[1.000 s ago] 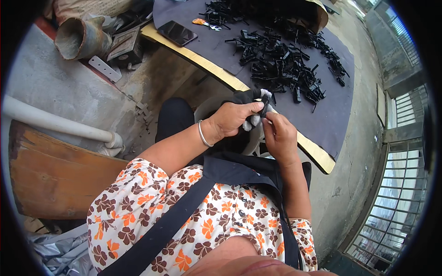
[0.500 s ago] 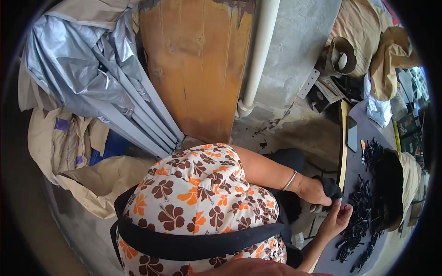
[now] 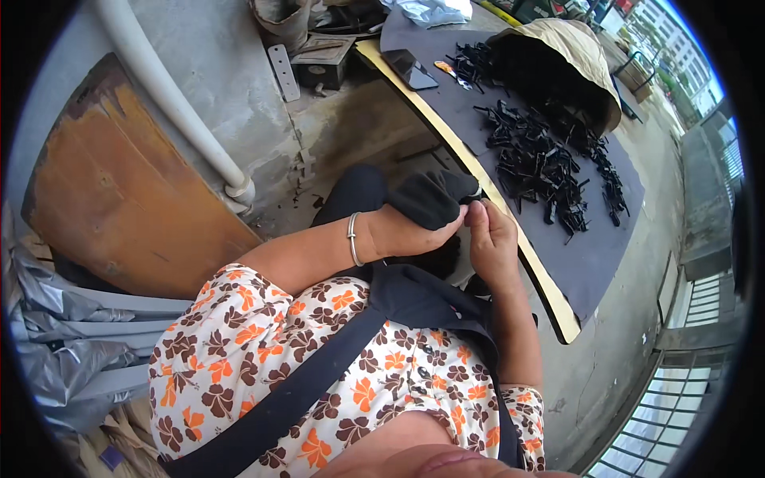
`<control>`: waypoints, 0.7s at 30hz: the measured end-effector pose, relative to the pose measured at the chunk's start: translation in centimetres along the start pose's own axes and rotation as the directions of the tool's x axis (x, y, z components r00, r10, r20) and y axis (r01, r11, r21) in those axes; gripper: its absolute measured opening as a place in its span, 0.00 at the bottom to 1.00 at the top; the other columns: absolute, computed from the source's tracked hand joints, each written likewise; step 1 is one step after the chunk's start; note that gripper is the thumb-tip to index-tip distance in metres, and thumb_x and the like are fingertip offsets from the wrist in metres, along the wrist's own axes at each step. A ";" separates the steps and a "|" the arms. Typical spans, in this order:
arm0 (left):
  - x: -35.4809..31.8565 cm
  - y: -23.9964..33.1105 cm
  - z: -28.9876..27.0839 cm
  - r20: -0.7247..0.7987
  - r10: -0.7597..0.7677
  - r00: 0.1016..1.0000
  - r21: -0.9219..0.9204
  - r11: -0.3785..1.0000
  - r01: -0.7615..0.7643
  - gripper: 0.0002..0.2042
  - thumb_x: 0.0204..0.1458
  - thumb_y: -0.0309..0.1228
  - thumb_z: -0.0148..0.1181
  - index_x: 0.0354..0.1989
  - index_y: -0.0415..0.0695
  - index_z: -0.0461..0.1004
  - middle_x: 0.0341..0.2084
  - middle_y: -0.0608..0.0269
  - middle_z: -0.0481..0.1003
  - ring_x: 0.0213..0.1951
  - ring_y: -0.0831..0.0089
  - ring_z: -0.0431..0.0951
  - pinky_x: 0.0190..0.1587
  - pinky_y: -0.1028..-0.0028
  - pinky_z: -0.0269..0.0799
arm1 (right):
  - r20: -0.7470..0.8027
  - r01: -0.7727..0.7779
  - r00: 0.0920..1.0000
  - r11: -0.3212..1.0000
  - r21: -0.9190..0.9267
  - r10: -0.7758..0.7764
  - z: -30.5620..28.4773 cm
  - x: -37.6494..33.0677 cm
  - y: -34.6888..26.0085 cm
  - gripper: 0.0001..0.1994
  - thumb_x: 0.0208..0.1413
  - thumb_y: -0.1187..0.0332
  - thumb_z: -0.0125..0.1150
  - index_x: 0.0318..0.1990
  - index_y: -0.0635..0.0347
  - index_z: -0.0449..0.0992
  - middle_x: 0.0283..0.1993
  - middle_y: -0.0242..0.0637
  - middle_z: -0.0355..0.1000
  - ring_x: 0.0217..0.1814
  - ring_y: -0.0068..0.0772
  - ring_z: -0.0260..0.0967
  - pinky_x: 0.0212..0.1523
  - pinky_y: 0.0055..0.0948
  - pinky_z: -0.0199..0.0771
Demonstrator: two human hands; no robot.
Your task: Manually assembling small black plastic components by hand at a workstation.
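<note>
My left hand (image 3: 414,233), with a silver bracelet (image 3: 352,239) at the wrist, is closed, its thumb toward my right hand. Black cloth (image 3: 426,199), perhaps part of a glove, covers its fingers and hides what they grip. My right hand (image 3: 496,243) is bare and pinched shut, its thumb and fingertips meeting the left thumb. Something small and dark shows between the fingertips, too little to name. Both hands are in front of my body, beside the table's yellow edge (image 3: 450,143). A heap of small black plastic parts (image 3: 542,159) lies on the dark tabletop (image 3: 594,263).
A tan sack (image 3: 586,60) lies tipped on the table, black parts at its mouth. A phone (image 3: 410,69) and a small orange-and-white item (image 3: 450,73) lie at the far side. On the left stand a wooden board (image 3: 131,187) and a white pipe (image 3: 171,99).
The view has turned right, so the table and hands now appear nearer the middle. My hands stay together at the table edge, and my right fingertips now meet my left thumb more closely.
</note>
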State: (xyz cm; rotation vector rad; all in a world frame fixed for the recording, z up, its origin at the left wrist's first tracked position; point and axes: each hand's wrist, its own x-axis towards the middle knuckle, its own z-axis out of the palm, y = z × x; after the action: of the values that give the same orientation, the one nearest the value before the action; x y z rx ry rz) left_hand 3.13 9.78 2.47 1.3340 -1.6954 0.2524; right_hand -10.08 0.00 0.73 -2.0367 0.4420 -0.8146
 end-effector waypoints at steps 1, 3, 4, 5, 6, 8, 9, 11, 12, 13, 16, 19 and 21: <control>0.1 0.2 0.3 0.080 -0.044 0.996 0.013 0.999 0.043 0.08 0.47 0.23 0.56 0.35 0.33 0.72 0.32 0.50 0.74 0.33 0.57 0.74 0.38 0.67 0.69 | 0.000 -0.053 0.999 0.998 0.034 0.053 0.0 -0.4 0.9 0.16 0.62 0.63 0.47 0.25 0.65 0.66 0.18 0.40 0.62 0.20 0.29 0.54 0.24 0.29 0.60; -0.2 0.0 0.9 0.131 -0.006 0.991 0.022 1.000 0.003 0.08 0.46 0.23 0.56 0.36 0.33 0.72 0.33 0.49 0.74 0.34 0.57 0.74 0.39 0.67 0.69 | 0.023 -0.103 0.995 0.985 0.136 0.101 -0.2 -1.1 1.9 0.16 0.62 0.63 0.47 0.25 0.65 0.67 0.19 0.37 0.63 0.21 0.26 0.56 0.25 0.28 0.61; -0.4 -0.1 1.3 0.157 0.002 0.988 0.067 0.998 -0.013 0.09 0.46 0.23 0.56 0.37 0.33 0.72 0.34 0.48 0.74 0.35 0.56 0.74 0.39 0.66 0.70 | 0.061 -0.141 0.989 0.982 0.129 0.134 -0.4 -1.3 1.7 0.16 0.62 0.63 0.47 0.25 0.64 0.67 0.18 0.35 0.63 0.22 0.24 0.56 0.25 0.26 0.61; -0.7 0.0 1.8 0.163 0.007 0.987 0.061 0.998 -0.017 0.09 0.46 0.23 0.56 0.37 0.33 0.72 0.34 0.48 0.74 0.35 0.56 0.74 0.39 0.66 0.70 | 0.053 -0.145 0.989 0.981 0.129 0.139 -0.7 -1.5 1.6 0.16 0.62 0.63 0.47 0.25 0.64 0.67 0.18 0.35 0.63 0.22 0.24 0.56 0.25 0.26 0.61; -1.1 0.2 2.2 0.130 -0.168 0.977 -0.158 0.969 0.187 0.10 0.46 0.23 0.56 0.37 0.33 0.72 0.34 0.48 0.74 0.35 0.56 0.74 0.39 0.66 0.70 | 0.090 -0.163 0.985 0.970 0.178 0.149 -0.9 -1.8 1.4 0.16 0.63 0.63 0.46 0.25 0.64 0.67 0.18 0.34 0.62 0.22 0.23 0.56 0.25 0.26 0.60; -1.1 0.3 2.6 0.139 -0.341 0.930 -0.369 0.853 0.369 0.10 0.46 0.23 0.56 0.37 0.33 0.71 0.35 0.48 0.74 0.36 0.56 0.74 0.39 0.65 0.70 | 0.126 -0.184 0.979 0.956 0.228 0.158 -1.4 -1.9 1.4 0.16 0.63 0.63 0.46 0.25 0.64 0.67 0.18 0.33 0.61 0.22 0.22 0.56 0.25 0.25 0.60; -1.0 0.2 2.6 0.142 -0.264 0.954 -0.281 0.913 0.295 0.10 0.46 0.23 0.56 0.38 0.34 0.71 0.35 0.48 0.74 0.36 0.56 0.74 0.40 0.65 0.70 | 0.129 -0.161 0.982 0.969 0.185 0.139 -1.6 -2.0 1.4 0.17 0.63 0.63 0.45 0.25 0.64 0.67 0.18 0.32 0.61 0.22 0.21 0.55 0.25 0.25 0.60; -0.4 0.3 2.4 0.166 -0.183 0.969 -0.204 0.955 0.215 0.11 0.46 0.23 0.56 0.38 0.34 0.71 0.35 0.48 0.74 0.36 0.56 0.74 0.41 0.64 0.70 | 0.124 -0.152 0.983 0.978 0.140 0.135 -1.9 -2.1 1.5 0.17 0.63 0.63 0.44 0.25 0.64 0.67 0.19 0.30 0.61 0.22 0.20 0.55 0.25 0.25 0.59; 0.1 0.5 2.2 0.212 -0.142 0.967 -0.106 0.980 0.167 0.11 0.46 0.23 0.56 0.38 0.33 0.71 0.35 0.47 0.74 0.37 0.55 0.74 0.41 0.64 0.70 | 0.127 -0.211 0.973 0.962 0.174 0.191 -1.9 -1.9 1.6 0.17 0.63 0.62 0.44 0.24 0.64 0.67 0.19 0.30 0.61 0.22 0.20 0.55 0.25 0.25 0.59; 0.5 0.5 2.1 0.261 -0.102 0.960 -0.008 0.994 0.108 0.11 0.46 0.22 0.55 0.38 0.33 0.71 0.35 0.47 0.73 0.38 0.55 0.74 0.42 0.64 0.70 | 0.131 -0.266 0.961 0.941 0.208 0.243 -1.8 -1.6 1.7 0.18 0.64 0.62 0.44 0.24 0.64 0.67 0.19 0.29 0.61 0.23 0.20 0.55 0.25 0.25 0.60; -0.2 -0.3 3.0 0.309 -0.024 0.951 0.076 0.997 0.000 0.10 0.46 0.22 0.55 0.37 0.31 0.71 0.35 0.47 0.73 0.38 0.55 0.74 0.42 0.64 0.70 | 0.050 -0.210 0.978 0.954 0.215 0.204 -0.5 -1.8 2.9 0.18 0.64 0.59 0.44 0.24 0.61 0.66 0.18 0.26 0.60 0.20 0.16 0.54 0.22 0.20 0.56; -0.7 -0.7 4.0 0.266 0.016 0.964 0.068 0.997 -0.036 0.08 0.45 0.21 0.55 0.35 0.30 0.71 0.34 0.48 0.74 0.36 0.55 0.74 0.40 0.63 0.69 | 0.045 -0.298 0.955 0.946 0.129 0.294 -0.6 -2.2 2.7 0.17 0.63 0.62 0.45 0.26 0.66 0.68 0.20 0.30 0.63 0.24 0.19 0.56 0.27 0.24 0.61; -0.6 -0.7 4.5 0.253 0.083 0.964 0.103 0.988 -0.112 0.07 0.46 0.21 0.55 0.34 0.32 0.71 0.33 0.49 0.74 0.35 0.56 0.74 0.40 0.65 0.69 | 0.033 -0.316 0.947 0.912 0.261 0.319 -0.7 -2.4 3.3 0.16 0.63 0.62 0.46 0.27 0.65 0.68 0.21 0.30 0.63 0.25 0.19 0.56 0.27 0.24 0.61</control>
State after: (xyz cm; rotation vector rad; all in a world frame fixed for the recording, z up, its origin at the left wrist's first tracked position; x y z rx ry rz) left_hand 1.35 7.02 -0.71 1.4157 -1.9865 0.2524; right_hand -12.32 -0.90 -2.67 -1.6594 0.6185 -0.6458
